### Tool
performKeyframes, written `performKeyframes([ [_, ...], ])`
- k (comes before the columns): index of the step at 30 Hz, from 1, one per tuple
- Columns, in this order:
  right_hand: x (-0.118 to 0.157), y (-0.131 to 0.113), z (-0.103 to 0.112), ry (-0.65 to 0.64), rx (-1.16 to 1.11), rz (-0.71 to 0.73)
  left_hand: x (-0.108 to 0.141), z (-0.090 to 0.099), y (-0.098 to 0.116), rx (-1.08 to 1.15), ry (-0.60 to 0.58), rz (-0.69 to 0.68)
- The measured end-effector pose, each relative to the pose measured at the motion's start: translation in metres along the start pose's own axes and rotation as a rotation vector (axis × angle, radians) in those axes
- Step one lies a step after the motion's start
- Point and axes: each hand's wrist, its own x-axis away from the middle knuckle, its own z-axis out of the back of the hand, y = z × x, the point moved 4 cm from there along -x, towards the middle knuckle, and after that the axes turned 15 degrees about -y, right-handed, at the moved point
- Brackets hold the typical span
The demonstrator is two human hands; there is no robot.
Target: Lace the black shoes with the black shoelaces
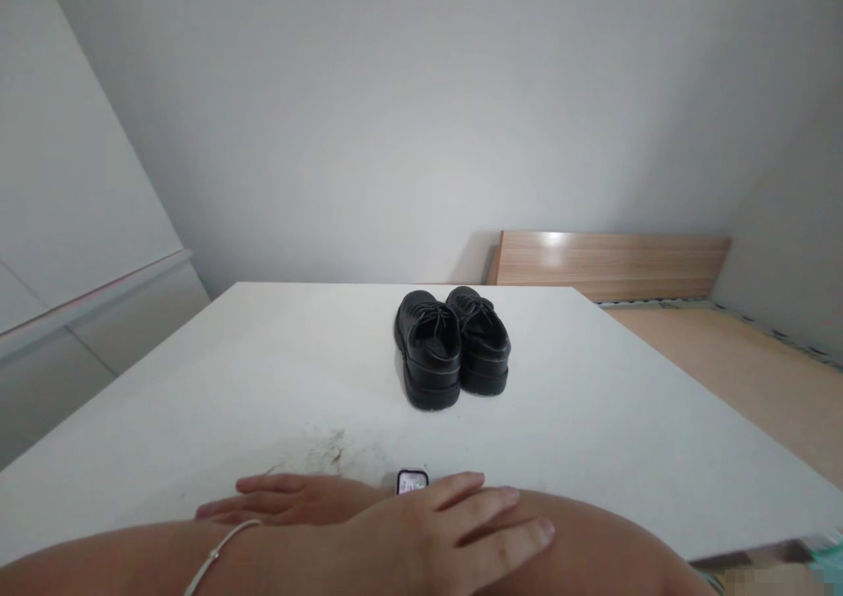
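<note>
My left hand [441,530] lies across my right forearm, its fingers spread and loosely resting on the skin. A thin pale bracelet [220,554] circles the left wrist. Pointing leftward, my right hand [299,498] rests by the near side of the white table [263,376], fingers stretched out and partly hidden behind the left arm. A watch [412,480] with a lit screen shows at the right wrist. Farther back, apart from both hands, a pair of black lace-up shoes stands side by side: the left shoe [431,372] and the right shoe [486,359], heels toward me.
Dark smudges [335,447] mark the tabletop just beyond my right hand. Behind the table rises a grey wall [395,122]. To the right are a wooden board [612,258] and a tan flat surface [738,359]. White panels [72,140] stand at the left.
</note>
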Motion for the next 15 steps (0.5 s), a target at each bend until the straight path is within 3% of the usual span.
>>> performKeyframes([
  [2,0.009,-0.005,0.008,-0.020,0.263,0.008,0.000,-0.011,0.004,-0.026,0.052,-0.031],
  [4,0.015,-0.007,0.013,-0.045,0.367,-0.002,0.002,-0.016,0.006,-0.028,0.088,-0.023],
  [8,0.016,-0.007,0.013,-0.110,0.326,-0.009,0.002,-0.019,0.008,-0.055,0.128,-0.043],
  [15,0.016,-0.005,0.014,-0.112,0.335,-0.004,-0.006,-0.029,0.010,-0.056,0.180,-0.022],
])
